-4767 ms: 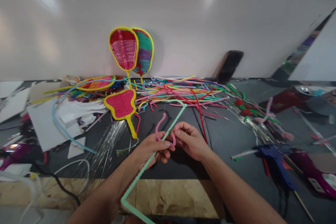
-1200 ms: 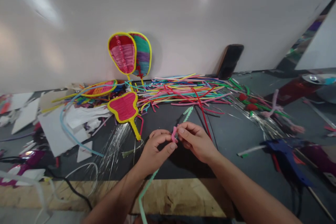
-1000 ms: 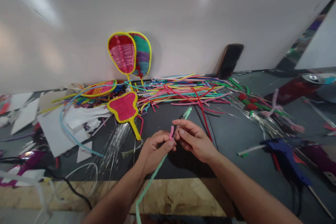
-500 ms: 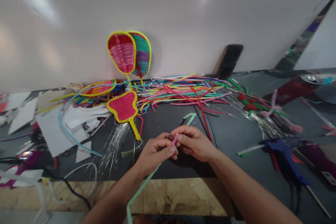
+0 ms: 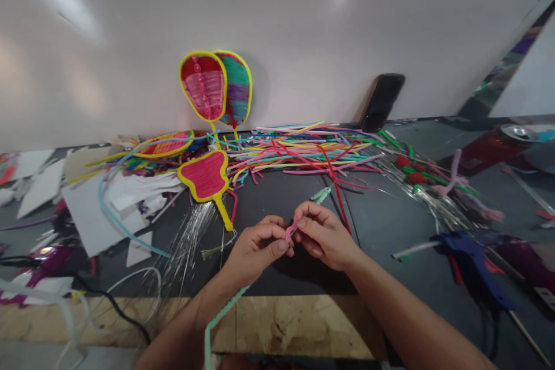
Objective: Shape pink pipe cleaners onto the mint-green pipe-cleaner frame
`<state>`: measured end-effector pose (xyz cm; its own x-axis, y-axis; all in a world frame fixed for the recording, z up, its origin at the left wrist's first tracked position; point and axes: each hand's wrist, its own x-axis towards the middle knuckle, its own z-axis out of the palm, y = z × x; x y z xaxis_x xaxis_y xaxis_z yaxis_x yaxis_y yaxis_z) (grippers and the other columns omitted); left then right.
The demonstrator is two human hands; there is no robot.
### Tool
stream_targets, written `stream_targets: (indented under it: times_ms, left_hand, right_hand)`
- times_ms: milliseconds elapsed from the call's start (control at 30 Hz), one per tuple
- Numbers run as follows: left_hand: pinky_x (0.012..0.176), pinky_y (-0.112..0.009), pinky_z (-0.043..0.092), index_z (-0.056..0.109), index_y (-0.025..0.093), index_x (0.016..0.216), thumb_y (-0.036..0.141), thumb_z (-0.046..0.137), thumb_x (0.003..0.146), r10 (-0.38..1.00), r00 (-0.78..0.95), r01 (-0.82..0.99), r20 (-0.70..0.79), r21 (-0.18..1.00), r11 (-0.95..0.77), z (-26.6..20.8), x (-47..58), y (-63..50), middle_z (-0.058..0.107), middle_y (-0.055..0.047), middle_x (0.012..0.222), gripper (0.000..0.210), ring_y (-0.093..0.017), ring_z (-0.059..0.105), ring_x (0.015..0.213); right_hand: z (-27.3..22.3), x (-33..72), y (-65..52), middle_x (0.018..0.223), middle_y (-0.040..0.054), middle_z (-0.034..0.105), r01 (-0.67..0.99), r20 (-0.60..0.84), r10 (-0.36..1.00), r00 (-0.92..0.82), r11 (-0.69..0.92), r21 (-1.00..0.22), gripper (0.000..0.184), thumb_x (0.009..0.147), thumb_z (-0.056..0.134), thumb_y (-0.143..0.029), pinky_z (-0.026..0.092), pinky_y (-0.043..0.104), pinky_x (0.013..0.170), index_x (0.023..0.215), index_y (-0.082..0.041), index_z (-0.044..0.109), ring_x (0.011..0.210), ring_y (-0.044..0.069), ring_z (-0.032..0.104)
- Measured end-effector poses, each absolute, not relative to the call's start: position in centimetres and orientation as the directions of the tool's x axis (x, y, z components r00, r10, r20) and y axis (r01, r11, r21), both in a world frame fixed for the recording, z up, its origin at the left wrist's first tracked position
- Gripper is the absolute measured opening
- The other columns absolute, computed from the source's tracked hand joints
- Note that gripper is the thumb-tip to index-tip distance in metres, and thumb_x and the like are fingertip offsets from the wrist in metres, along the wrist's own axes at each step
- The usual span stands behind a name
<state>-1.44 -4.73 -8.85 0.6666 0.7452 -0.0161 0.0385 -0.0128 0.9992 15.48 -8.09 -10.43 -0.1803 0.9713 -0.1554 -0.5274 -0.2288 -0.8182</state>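
Observation:
A short, bent piece of pink pipe cleaner (image 5: 289,233) is stretched between my two hands. My left hand (image 5: 260,245) pinches its lower end between thumb and fingers. At its upper end, the fingertips of my right hand (image 5: 326,237) are closed on it. A mint-green pipe cleaner (image 5: 228,309) comes out from beneath my left wrist and bends down over the table's front edge; its upper part is hidden. Just beyond my right fingers a looped mint-green piece (image 5: 321,195) sticks out, and what it joins to is hidden.
Colourful pipe cleaners (image 5: 299,147) lie along the back. A pink fan with a yellow rim (image 5: 203,176) lies left; two more fans (image 5: 203,87) lean on the white panel. A phone (image 5: 381,101), a red can (image 5: 498,147) and a blue glue gun (image 5: 470,260) are at right.
My right hand has drawn slightly up and away from the left, so more pink shows between them. The looped green piece has shifted right; the green strand below has slid left.

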Motion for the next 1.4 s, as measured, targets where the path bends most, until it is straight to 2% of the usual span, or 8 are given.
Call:
stream_targets:
  times_ms: [200, 300, 433, 700, 933, 1133, 1300, 1400]
  left_hand:
    - [0.083, -0.030, 0.041, 0.068, 0.016, 0.068, 0.033, 0.062, 0.078, 0.849, 0.529, 0.025, 0.018, 0.999, -0.037, -8.9, -1.4, -4.7, 0.064, -0.007, 0.072, 0.021, -0.022, 0.054, 0.097]
    - [0.077, -0.028, 0.043, 0.067, 0.016, 0.070, 0.032, 0.061, 0.079, 0.898, 0.439, 0.049, 0.038, 0.997, -0.066, -9.1, -1.4, -4.5, 0.063, -0.007, 0.081, 0.019, -0.020, 0.057, 0.088]
    - [0.080, -0.031, 0.043, 0.067, 0.017, 0.076, 0.030, 0.058, 0.081, 0.914, 0.387, 0.179, 0.121, 0.963, -0.203, -9.3, -1.6, -4.4, 0.063, -0.007, 0.086, 0.016, -0.019, 0.058, 0.089]
    - [0.093, -0.042, 0.029, 0.067, 0.024, 0.078, 0.020, 0.053, 0.081, 0.805, 0.513, 0.532, 0.299, 0.625, -0.572, -8.8, -1.2, -4.6, 0.067, -0.001, 0.074, 0.014, -0.020, 0.056, 0.091]
    - [0.102, -0.049, 0.008, 0.066, 0.027, 0.078, 0.013, 0.053, 0.075, 0.698, 0.673, 0.534, 0.246, 0.492, -0.688, -9.0, -1.2, -4.8, 0.069, 0.002, 0.074, 0.020, -0.022, 0.054, 0.099]
    - [0.104, -0.049, 0.004, 0.067, 0.028, 0.081, 0.017, 0.054, 0.078, 0.718, 0.666, 0.496, 0.203, 0.599, -0.629, -9.1, -1.0, -4.9, 0.070, 0.001, 0.077, 0.017, -0.023, 0.053, 0.100]
    - [0.096, -0.041, 0.030, 0.066, 0.021, 0.076, 0.027, 0.055, 0.082, 0.850, 0.493, 0.434, 0.185, 0.794, -0.425, -9.2, -1.1, -4.7, 0.067, -0.004, 0.085, 0.014, -0.020, 0.056, 0.089]
    - [0.083, -0.032, 0.040, 0.065, 0.018, 0.075, 0.031, 0.054, 0.083, 0.890, 0.441, 0.303, 0.117, 0.914, -0.271, -9.2, -1.4, -4.6, 0.064, -0.006, 0.085, 0.019, -0.019, 0.058, 0.084]
  right_hand:
    - [-10.4, 15.1, -8.6, 0.056, -0.0061, 0.054, -0.312, -0.071, 0.996, -0.053, -0.084, -0.946, 0.011, 0.082, 0.055, -0.028, 0.025, 0.013, 0.029, 0.076, -0.019, 0.050, 0.030, 0.002, 0.036]
    - [-10.4, 14.9, -8.9, 0.058, -0.0044, 0.053, 0.022, 0.182, 0.982, 0.042, 0.181, -0.983, 0.006, 0.081, 0.055, -0.020, 0.033, 0.016, 0.036, 0.075, -0.018, 0.056, 0.038, 0.004, 0.043]
    - [-10.4, 15.2, -8.9, 0.068, 0.0017, 0.061, 0.370, 0.549, 0.835, -0.050, 0.526, -0.766, 0.010, 0.079, 0.055, -0.011, 0.044, 0.021, 0.054, 0.084, -0.018, 0.061, 0.059, 0.010, 0.054]
    - [-10.4, 16.2, -8.8, 0.081, 0.0049, 0.062, 0.552, 0.729, 0.664, -0.169, 0.676, -0.488, 0.021, 0.079, 0.053, -0.005, 0.047, 0.021, 0.062, 0.091, -0.020, 0.063, 0.070, 0.011, 0.057]
    - [-10.7, 16.1, -9.0, 0.080, 0.0049, 0.060, 0.630, 0.585, 0.808, -0.072, 0.492, -0.602, 0.018, 0.081, 0.052, -0.011, 0.046, 0.024, 0.065, 0.089, -0.021, 0.064, 0.073, 0.014, 0.057]
    - [-10.5, 15.7, -8.8, 0.076, 0.0030, 0.058, 0.618, 0.452, 0.891, 0.052, 0.327, -0.715, 0.011, 0.083, 0.054, -0.020, 0.044, 0.025, 0.064, 0.090, -0.021, 0.062, 0.069, 0.014, 0.055]
    - [-9.9, 15.8, -8.5, 0.070, -0.0010, 0.053, 0.292, 0.247, 0.925, 0.289, 0.161, -0.943, 0.010, 0.083, 0.056, -0.029, 0.040, 0.022, 0.054, 0.084, -0.020, 0.058, 0.058, 0.010, 0.048]
    - [-9.7, 15.7, -8.3, 0.067, -0.0027, 0.053, -0.055, 0.003, 0.978, 0.209, 0.014, -0.998, 0.018, 0.083, 0.056, -0.036, 0.033, 0.019, 0.042, 0.086, -0.019, 0.059, 0.047, 0.006, 0.042]
